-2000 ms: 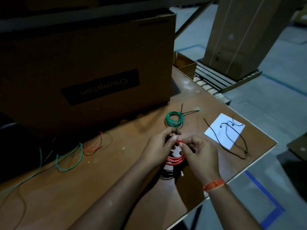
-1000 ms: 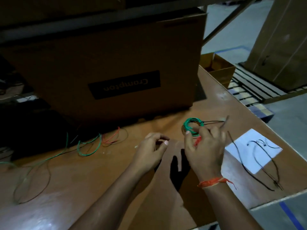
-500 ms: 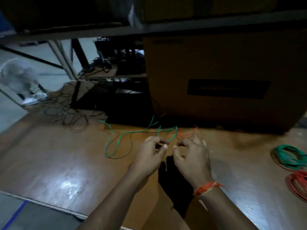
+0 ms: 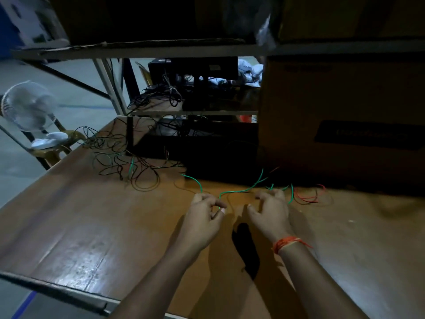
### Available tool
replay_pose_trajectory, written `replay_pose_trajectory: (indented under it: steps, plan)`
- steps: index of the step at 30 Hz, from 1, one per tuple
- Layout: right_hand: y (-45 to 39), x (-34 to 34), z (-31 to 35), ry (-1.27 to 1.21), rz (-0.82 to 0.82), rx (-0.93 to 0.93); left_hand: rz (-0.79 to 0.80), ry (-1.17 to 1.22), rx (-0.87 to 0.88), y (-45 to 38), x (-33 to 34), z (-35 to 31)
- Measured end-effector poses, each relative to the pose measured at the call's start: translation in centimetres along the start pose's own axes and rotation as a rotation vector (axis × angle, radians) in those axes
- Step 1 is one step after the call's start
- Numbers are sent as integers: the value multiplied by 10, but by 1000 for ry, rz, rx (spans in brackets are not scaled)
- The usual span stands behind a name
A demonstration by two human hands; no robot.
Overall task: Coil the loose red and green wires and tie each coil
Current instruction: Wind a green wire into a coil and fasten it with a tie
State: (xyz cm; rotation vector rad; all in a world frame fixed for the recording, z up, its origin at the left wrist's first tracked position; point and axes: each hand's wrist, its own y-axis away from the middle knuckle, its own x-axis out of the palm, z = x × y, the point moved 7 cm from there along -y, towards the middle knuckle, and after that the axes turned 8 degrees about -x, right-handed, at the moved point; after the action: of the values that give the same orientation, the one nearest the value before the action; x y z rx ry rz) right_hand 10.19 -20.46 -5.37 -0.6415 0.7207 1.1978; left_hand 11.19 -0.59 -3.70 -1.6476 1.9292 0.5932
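A loose green wire (image 4: 239,191) snakes across the brown table (image 4: 92,226) in front of both hands. My left hand (image 4: 204,211) has curled fingers, and its thumb and forefinger pinch a bend of this wire. My right hand (image 4: 270,211), with an orange thread on the wrist, hovers with loosely curled fingers over the wire's right stretch and holds nothing that I can see. A loose red wire (image 4: 308,198) lies just right of that hand. No finished coil is in view.
A large cardboard box (image 4: 345,107) stands at the back right, with a black box (image 4: 207,153) beside it. A tangle of dark wires (image 4: 124,157) lies at the back left of the table. A white fan (image 4: 27,107) sits on a chair past the left edge.
The view has swung left, so the green and red coils have left the frame on the right. Both hands have moved forward to the loose green wire, and the left hand has taken hold of it.
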Motion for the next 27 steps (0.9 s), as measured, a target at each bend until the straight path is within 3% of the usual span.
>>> replay_pose_trajectory:
  steps: [4, 16, 18, 21, 24, 27]
  plan:
    - [13, -2, 15, -1, -121, -68, 57, -72, -7, -5, 3, 4]
    - [24, 3, 31, -86, -44, -132, 225, -128, -52, -1, 15, 6]
    - [19, 3, 27, -162, -46, -90, 362, -119, -36, 12, 16, -2]
    - [14, 10, 21, -308, 13, 33, 708, -22, -15, 43, 23, -19]
    - [15, 25, 16, -502, 57, 105, 877, -53, 84, 63, 23, -38]
    - [17, 14, 13, -489, -21, 71, 995, -16, 31, 75, 28, -48]
